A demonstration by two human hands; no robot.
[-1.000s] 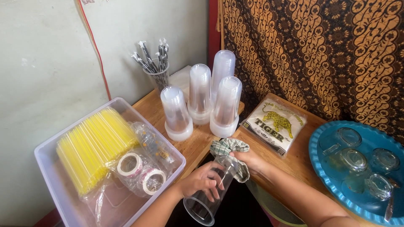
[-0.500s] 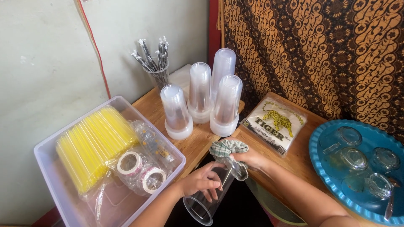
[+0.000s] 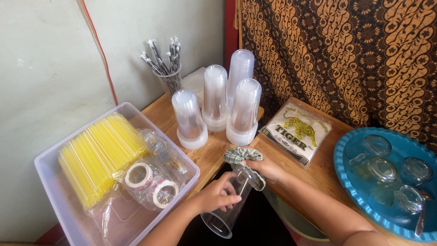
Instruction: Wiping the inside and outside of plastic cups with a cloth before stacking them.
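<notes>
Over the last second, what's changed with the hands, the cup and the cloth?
The left hand has shifted its grip on the clear cup, fingers now spread less over its side. The right hand has rubbed the checked cloth slightly along the cup's base. Both hands keep hold; the cup stacks and blue tray are unchanged.

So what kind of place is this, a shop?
Probably a small drink stall or home kitchen corner: stacks of plastic cups stand upside down on the wooden table, yellow straws fill a plastic box, and glass mugs sit on a blue tray.
</notes>
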